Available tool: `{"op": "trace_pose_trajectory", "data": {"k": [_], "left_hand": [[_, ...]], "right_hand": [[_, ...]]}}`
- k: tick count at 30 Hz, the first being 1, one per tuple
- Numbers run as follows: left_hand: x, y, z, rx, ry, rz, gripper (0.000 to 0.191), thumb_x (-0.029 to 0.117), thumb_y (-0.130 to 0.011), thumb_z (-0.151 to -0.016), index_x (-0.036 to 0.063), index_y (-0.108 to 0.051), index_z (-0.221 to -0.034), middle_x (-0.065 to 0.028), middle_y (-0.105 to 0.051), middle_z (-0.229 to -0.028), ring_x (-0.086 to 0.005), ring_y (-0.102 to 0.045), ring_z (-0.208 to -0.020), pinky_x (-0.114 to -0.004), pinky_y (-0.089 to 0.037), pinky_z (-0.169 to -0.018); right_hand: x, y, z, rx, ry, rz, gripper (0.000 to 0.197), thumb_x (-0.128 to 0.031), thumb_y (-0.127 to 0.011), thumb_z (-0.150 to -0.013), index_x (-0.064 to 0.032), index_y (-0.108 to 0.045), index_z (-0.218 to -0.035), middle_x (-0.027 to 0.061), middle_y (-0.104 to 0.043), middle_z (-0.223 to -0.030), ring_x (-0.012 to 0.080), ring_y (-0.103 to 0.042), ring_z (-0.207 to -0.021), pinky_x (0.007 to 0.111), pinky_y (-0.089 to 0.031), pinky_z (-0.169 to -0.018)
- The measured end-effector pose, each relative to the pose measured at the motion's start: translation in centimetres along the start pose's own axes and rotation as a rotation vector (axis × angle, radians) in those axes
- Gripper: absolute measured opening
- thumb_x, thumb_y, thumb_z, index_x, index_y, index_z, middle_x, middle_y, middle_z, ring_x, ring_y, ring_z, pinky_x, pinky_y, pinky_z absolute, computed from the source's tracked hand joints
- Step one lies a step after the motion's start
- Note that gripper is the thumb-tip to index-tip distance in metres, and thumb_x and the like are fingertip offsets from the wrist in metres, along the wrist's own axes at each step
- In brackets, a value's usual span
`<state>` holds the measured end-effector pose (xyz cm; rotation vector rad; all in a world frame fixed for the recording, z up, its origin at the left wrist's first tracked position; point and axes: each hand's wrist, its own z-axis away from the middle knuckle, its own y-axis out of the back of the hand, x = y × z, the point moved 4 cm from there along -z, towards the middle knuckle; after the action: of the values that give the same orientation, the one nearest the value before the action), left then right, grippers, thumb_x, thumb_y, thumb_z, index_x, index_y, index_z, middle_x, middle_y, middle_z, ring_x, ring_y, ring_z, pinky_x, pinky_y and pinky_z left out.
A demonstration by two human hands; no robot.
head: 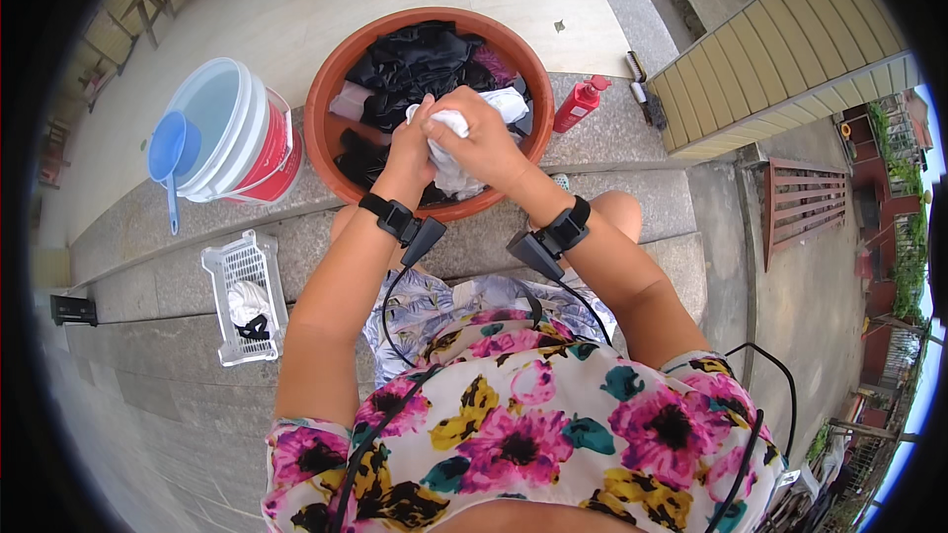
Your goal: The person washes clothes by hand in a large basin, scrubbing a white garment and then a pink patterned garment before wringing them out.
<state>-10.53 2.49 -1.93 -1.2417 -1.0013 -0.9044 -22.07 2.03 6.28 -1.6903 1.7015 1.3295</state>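
A white wet cloth (452, 163) is bunched between my two hands, over the near half of an orange-brown plastic basin (321, 118). My left hand (412, 144) grips it from the left, and my right hand (478, 129) is closed around its upper part. The cloth's lower end hangs down at the basin's near side. Dark garments (415, 59) lie in water in the basin, with a purple piece (490, 66) at the back right, a pale pink piece (349, 101) at the left and another white cloth (507, 104) to the right of my hands.
Left of the basin stands a white bucket (215, 126) of water with a blue dipper (172, 144) at its rim. A white plastic basket (278, 296) holding clothes sits on a lower step. At the right are a red pump bottle (581, 104), brushes (650, 107) and a tiled pillar (778, 52).
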Motion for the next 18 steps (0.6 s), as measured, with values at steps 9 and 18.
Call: {"op": "trace_pose_trajectory", "data": {"k": [9,18], "left_hand": [[-3.4,1.2,-2.2,0.191,0.379,0.294,0.024,0.024,-0.062,-0.087,0.0008,-0.057,-0.093,-0.0106,-0.064,-0.085,-0.0221,-0.065,-0.075,-0.037,-0.052,-0.066],[-17.2,8.2,-1.4,-0.157,0.324,-1.018,0.072,0.021,-0.073,-0.071,0.0098,-0.04,-0.134,-0.025,-0.05,-0.121,-0.0362,-0.051,-0.111,-0.037,-0.041,-0.095]], "right_hand": [[11.7,1.1,0.4,0.128,-0.425,0.299,0.048,-0.037,-0.062,-0.083,0.0092,-0.061,-0.097,0.0284,-0.062,-0.086,0.0418,-0.06,-0.085,0.041,-0.048,-0.077],[21.5,-4.0,10.0,-0.441,-0.565,0.455,0.054,-0.025,-0.063,-0.082,-0.0115,-0.044,-0.131,0.0229,-0.048,-0.124,0.04,-0.051,-0.109,0.042,-0.044,-0.091]]}}
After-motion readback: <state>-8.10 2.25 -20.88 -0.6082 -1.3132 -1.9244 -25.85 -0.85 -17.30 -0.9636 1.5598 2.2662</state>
